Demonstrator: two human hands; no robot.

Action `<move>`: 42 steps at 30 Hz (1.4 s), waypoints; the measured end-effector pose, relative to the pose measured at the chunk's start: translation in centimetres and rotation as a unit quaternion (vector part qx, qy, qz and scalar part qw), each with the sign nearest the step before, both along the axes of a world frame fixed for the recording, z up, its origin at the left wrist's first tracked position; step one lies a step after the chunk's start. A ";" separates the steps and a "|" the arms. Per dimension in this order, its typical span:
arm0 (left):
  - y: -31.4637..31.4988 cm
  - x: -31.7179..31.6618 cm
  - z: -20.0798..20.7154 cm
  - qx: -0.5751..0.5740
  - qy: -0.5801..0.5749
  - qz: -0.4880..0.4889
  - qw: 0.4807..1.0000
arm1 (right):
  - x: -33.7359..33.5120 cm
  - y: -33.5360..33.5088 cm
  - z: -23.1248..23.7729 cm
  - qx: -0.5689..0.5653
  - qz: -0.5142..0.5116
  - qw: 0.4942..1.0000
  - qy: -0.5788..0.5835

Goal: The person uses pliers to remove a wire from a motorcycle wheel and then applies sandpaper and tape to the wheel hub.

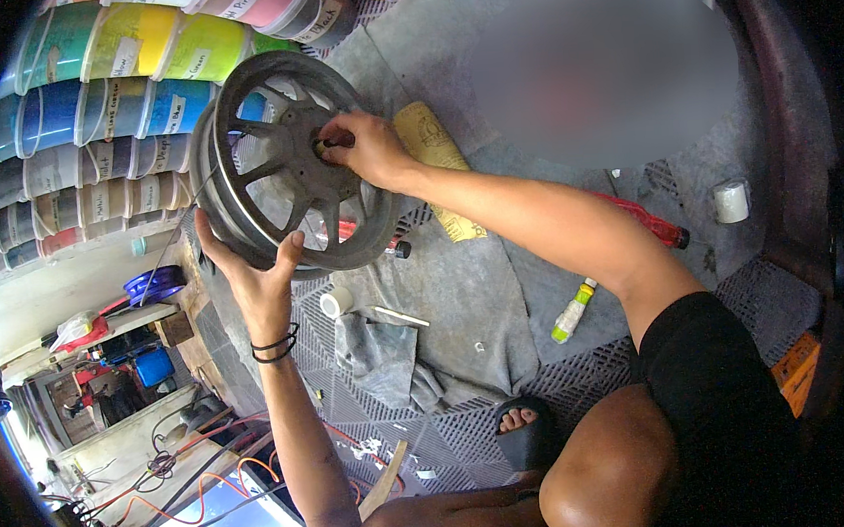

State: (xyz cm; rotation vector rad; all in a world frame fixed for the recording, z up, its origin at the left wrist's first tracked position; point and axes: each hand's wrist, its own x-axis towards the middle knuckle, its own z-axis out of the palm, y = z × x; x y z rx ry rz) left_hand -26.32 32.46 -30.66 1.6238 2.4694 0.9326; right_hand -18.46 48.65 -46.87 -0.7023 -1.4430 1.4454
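A dark grey spoked wheel rim [296, 128] is tilted up in front of me, at the left of the head view. My left hand [258, 280] grips its lower edge, thumb toward the front and fingers at the outer side. At the hub, my right hand [370, 148] has its fingers pinched together in the centre hole. A small yellowish bit shows at those fingertips, too hidden to name. A yellow printed sheet [431, 141] lies just beyond my right wrist. Behind the rim's lower side, a red object with a black end [398, 249] is partly covered.
Stacked colored tubs [118, 107] stand at the upper left. On the grey floor cloth [480, 299] lie a tape roll [336, 302], a green-yellow bottle [572, 315] and a red object [641, 218]. A white roll [731, 200] is farther right. Orange hoses [206, 490] run lower left.
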 end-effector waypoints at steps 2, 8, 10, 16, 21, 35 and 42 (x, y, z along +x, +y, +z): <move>0.0 0.1 -0.1 0.007 0.006 -0.009 1.000 | 0.0 0.0 0.0 -0.028 0.013 0.999 0.008; 0.0 0.3 0.1 -0.001 0.018 -0.006 1.000 | -0.4 0.1 -0.1 0.006 0.008 1.000 -0.021; 0.0 0.4 0.3 -0.009 0.028 0.001 1.000 | -0.2 -0.1 0.2 -0.015 0.023 1.000 0.003; -0.1 0.2 0.1 -0.003 -0.011 -0.007 1.000 | 0.8 0.5 -0.2 -0.060 0.068 0.996 0.021; 0.0 -0.1 -0.1 -0.006 -0.008 -0.006 1.000 | 1.4 1.3 -1.2 -0.052 0.076 0.996 -0.009; 0.3 0.0 -0.2 0.005 -0.031 -0.024 0.999 | -0.5 3.2 -1.5 -0.072 0.149 0.986 -0.038; -0.4 -0.6 -0.5 0.015 -0.041 -0.014 0.999 | -0.8 2.5 -0.5 -0.082 0.134 0.982 -0.103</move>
